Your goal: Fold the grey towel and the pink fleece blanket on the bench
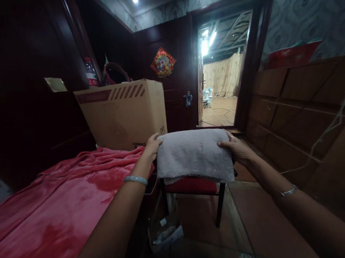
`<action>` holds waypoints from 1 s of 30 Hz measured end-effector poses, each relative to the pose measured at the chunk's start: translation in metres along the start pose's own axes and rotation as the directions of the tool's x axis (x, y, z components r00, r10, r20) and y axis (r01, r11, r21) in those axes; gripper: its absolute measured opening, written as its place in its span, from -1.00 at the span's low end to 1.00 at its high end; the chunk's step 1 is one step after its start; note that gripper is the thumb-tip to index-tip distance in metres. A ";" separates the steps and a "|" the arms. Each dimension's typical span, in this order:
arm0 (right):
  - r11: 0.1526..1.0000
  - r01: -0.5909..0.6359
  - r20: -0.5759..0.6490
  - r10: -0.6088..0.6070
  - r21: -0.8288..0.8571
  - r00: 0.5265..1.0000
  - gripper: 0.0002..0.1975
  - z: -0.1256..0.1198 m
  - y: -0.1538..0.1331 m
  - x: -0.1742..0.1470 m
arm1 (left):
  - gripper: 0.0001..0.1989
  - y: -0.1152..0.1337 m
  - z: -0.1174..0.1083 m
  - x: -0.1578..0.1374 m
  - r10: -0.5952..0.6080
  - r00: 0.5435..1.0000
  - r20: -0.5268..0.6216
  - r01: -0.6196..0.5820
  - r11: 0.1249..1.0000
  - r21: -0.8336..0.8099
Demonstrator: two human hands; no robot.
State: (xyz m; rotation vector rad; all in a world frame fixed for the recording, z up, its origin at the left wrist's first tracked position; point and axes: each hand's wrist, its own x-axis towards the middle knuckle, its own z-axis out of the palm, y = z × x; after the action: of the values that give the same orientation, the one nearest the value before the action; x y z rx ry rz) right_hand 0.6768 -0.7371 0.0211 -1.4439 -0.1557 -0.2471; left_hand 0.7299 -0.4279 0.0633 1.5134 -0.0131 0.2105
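A light grey cloth (195, 155), which looks like a folded towel, is stretched between my two hands. My left hand (153, 146) pinches its upper left corner, thumb on the near side. My right hand (236, 147) grips the upper right corner, the thumb lying over the front and the other fingers mostly hidden behind. The cloth hangs down in front of a chair with a red seat (192, 186) and dark legs, covering the chair's upper part. Whether the cloth rests on the chair, I cannot tell.
Left is a pink-red blanket (77, 201), with a large cardboard box (123, 114) behind it. Below the chair sits a small bin or box (166, 231) with litter. Stacked brown boxes (297, 94) line the right wall. An open doorway (221, 77) lies ahead.
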 end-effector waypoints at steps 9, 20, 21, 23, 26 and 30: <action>0.848 0.096 -0.120 -0.185 -0.521 0.975 -0.22 -0.012 -0.004 0.019 | -0.44 -0.008 -0.002 0.000 0.065 0.998 -0.002 -0.064 0.988 0.144; -0.015 0.428 0.391 -0.438 -0.904 0.809 -0.32 0.024 -0.024 0.022 | -0.33 0.013 -0.010 -0.003 0.257 0.964 0.063 -0.240 0.751 0.615; -0.030 0.468 0.444 -0.378 -0.883 0.813 -0.24 0.029 -0.025 0.027 | -0.25 0.016 -0.010 -0.003 0.318 0.940 0.123 -0.309 0.641 0.703; -0.028 0.526 0.516 -0.242 -0.850 0.822 -0.11 0.034 -0.024 0.039 | -0.09 0.017 -0.007 -0.004 0.386 0.873 0.299 -0.450 0.399 0.799; 0.044 0.563 0.558 -0.091 -0.825 0.825 -0.02 0.029 -0.020 0.052 | 0.05 0.009 -0.001 -0.002 0.307 0.806 0.507 -0.584 0.265 0.767; 0.159 0.605 0.597 -0.097 -0.780 0.796 0.00 0.020 -0.014 0.056 | -0.07 -0.010 0.002 0.004 0.276 0.745 0.608 -0.663 0.414 0.624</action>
State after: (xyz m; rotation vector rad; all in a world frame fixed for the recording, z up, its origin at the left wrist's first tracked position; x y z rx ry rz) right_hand 0.7276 -0.7229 0.0511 -2.7577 -0.8794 -0.4842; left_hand 0.7355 -0.4300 0.0541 2.4758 -0.8492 0.3935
